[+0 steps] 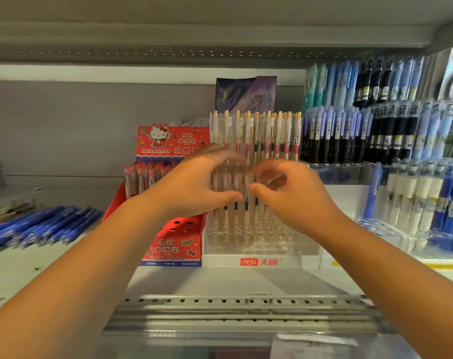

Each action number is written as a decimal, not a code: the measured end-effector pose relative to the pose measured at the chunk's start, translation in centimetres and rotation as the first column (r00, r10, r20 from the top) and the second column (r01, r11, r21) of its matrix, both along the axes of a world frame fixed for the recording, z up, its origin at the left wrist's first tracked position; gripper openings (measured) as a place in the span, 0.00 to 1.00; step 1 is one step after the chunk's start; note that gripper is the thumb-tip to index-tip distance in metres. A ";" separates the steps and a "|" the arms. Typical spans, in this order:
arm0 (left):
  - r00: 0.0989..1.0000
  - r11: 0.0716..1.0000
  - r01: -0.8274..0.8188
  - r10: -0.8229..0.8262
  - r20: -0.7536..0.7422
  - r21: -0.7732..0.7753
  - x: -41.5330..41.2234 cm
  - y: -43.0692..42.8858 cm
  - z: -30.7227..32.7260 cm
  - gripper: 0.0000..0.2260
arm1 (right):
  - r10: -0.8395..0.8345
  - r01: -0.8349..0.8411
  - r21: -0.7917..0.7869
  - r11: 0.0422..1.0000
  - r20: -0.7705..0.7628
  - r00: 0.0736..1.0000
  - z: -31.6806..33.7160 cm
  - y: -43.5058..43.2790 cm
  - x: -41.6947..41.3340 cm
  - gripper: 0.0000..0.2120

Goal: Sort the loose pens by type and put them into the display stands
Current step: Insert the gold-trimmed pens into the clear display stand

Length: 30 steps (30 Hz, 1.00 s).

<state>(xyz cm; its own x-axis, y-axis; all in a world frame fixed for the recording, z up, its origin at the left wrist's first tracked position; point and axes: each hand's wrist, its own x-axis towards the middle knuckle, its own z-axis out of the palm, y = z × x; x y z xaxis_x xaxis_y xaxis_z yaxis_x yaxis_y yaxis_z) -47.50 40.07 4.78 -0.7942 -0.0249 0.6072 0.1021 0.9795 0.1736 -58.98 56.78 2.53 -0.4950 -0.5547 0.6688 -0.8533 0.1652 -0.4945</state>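
So the clear pens (256, 130) with the gold clips are all standing upright in the clear stand (261, 248), the one with the red "hesu" label on its white front. There's a tall row at the back and a lower row at the front.

Both hands are on that front row. The left hand (194, 187) has its thumb under and its fingers curled over the tops of a bunch of the clear pens. The right hand (290, 195) comes in from the other side, thumb and bent fingers pinching a pen in the same row. The two thumbs nearly meet in the middle. It's pretty blurry there, so I can't tell exactly how many pens each one has.

Just left of the clear stand, touching it, is a red stand (176, 244) with a cartoon cat on its back card. Red pens (142, 177) fill its back rows and the front holes are bare. Further left of the clear stand, a pile of loose blue pens (44, 226) lies flat on the shelf (220, 283).

Right of the clear stand are racks of blue and black pens (349, 133), and behind it a purple card (246, 93) leans upright.
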 end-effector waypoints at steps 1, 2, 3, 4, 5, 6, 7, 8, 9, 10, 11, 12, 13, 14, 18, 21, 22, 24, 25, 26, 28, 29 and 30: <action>1.000 0.998 0.012 -0.010 -0.026 0.054 1.1 -0.1 0.0 0.25 | 0.025 -0.025 -0.022 0.999 0.025 0.999 -0.1 0.3 0.6 0.10; 0.999 0.993 0.021 -0.015 -0.051 0.115 2.3 -0.4 -0.1 0.23 | 0.071 -0.069 -0.038 0.997 0.051 0.996 -0.1 0.4 1.3 0.11; 0.997 0.986 0.022 -0.010 -0.072 0.166 3.8 -0.7 -0.3 0.22 | 0.133 -0.130 -0.042 0.991 0.075 0.988 -0.2 0.4 2.1 0.11; 0.996 0.978 0.014 0.004 -0.085 0.206 5.4 -1.1 -0.7 0.20 | 0.207 -0.205 -0.033 0.978 0.102 0.973 -0.3 0.2 3.0 0.11; 0.996 0.970 0.004 0.019 -0.091 0.244 7.2 -1.6 -1.1 0.18 | 0.283 -0.283 -0.017 0.959 0.141 0.949 -0.4 -0.1 3.9 0.12; 0.995 0.956 0.000 0.028 -0.092 0.294 9.0 -2.2 -1.6 0.17 | 0.350 -0.357 0.002 0.934 0.190 0.917 -0.5 -0.4 4.9 0.13; 0.995 0.934 0.000 0.035 -0.093 0.356 10.9 -2.8 -2.2 0.16 | 0.400 -0.417 0.028 0.908 0.234 0.886 -0.6 -0.9 5.8 0.14; 0.995 0.910 -0.002 0.045 -0.092 0.416 12.9 -3.3 -2.8 0.16 | 0.431 -0.461 0.061 0.885 0.262 0.863 -0.8 -1.6 6.6 0.15; 0.994 0.888 -0.019 0.068 -0.089 0.460 14.8 -3.9 -3.4 0.16 | 0.447 -0.488 0.100 0.867 0.276 0.851 -1.0 -2.4 7.5 0.17; 0.991 0.872 -0.049 0.103 -0.084 0.487 16.8 -4.6 -3.9 0.17 | 0.453 -0.504 0.133 0.853 0.288 0.843 -1.2 -3.2 8.4 0.18; 0.987 0.859 -0.087 0.144 -0.075 0.504 18.6 -5.3 -4.4 0.18 | 0.456 -0.515 0.153 0.843 0.305 0.836 -1.3 -4.2 9.3 0.18; 0.981 0.846 -0.125 0.184 -0.064 0.518 20.5 -6.1 -4.7 0.18 | 0.461 -0.528 0.155 0.835 0.327 0.825 -1.4 -5.3 10.3 0.18; 0.974 0.831 -0.156 0.218 -0.055 0.533 22.3 -7.0 -5.0 0.18 | 0.471 -0.543 0.146 0.827 0.346 0.811 -1.5 -6.5 11.3 0.18; 0.968 0.816 -0.181 0.246 -0.046 0.549 24.0 -8.0 -5.2 0.18 | 0.482 -0.555 0.134 0.821 0.358 0.799 -1.6 -7.7 12.4 0.16; 0.944 0.769 -0.261 0.329 -0.012 0.583 29.9 -12.2 -5.6 0.16 | 0.477 -0.550 0.129 0.825 0.361 0.801 -1.9 -12.9 17.1 0.17; 0.939 0.764 -0.290 0.344 0.017 0.576 33.6 -15.9 -5.0 0.14 | 0.458 -0.532 0.118 0.838 0.376 0.805 -1.8 -17.1 21.0 0.16; 0.940 0.764 -0.297 0.340 0.033 0.573 34.8 -17.1 -4.7 0.15 | 0.453 -0.530 0.111 0.841 0.391 0.801 -1.8 -18.5 22.2 0.15; 0.940 0.776 -0.311 0.335 0.058 0.548 36.7 -19.4 -4.3 0.14 | 0.429 -0.509 0.116 0.853 0.400 0.810 -2.0 -21.3 24.6 0.16; 0.940 0.787 -0.316 0.335 0.063 0.530 37.6 -20.5 -4.2 0.13 | 0.417 -0.497 0.119 0.860 0.401 0.816 -2.1 -22.6 25.8 0.16; 0.941 0.795 -0.318 0.333 0.066 0.518 38.4 -21.5 -4.1 0.12 | 0.409 -0.489 0.119 0.864 0.399 0.820 -2.2 -23.9 27.0 0.16; 0.944 0.802 -0.314 0.320 0.078 0.508 39.6 -23.3 -3.9 0.12 | 0.397 -0.478 0.137 0.868 0.389 0.831 -2.5 -26.2 29.0 0.17; 0.945 0.800 -0.313 0.314 0.088 0.511 40.0 -24.1 -3.9 0.12 | 0.389 -0.475 0.154 0.867 0.386 0.836 -2.6 -27.1 29.8 0.17; 0.946 0.798 -0.312 0.308 0.096 0.515 40.4 -24.8 -3.9 0.13 | 0.381 -0.472 0.170 0.865 0.389 0.839 -2.7 -28.0 30.5 0.17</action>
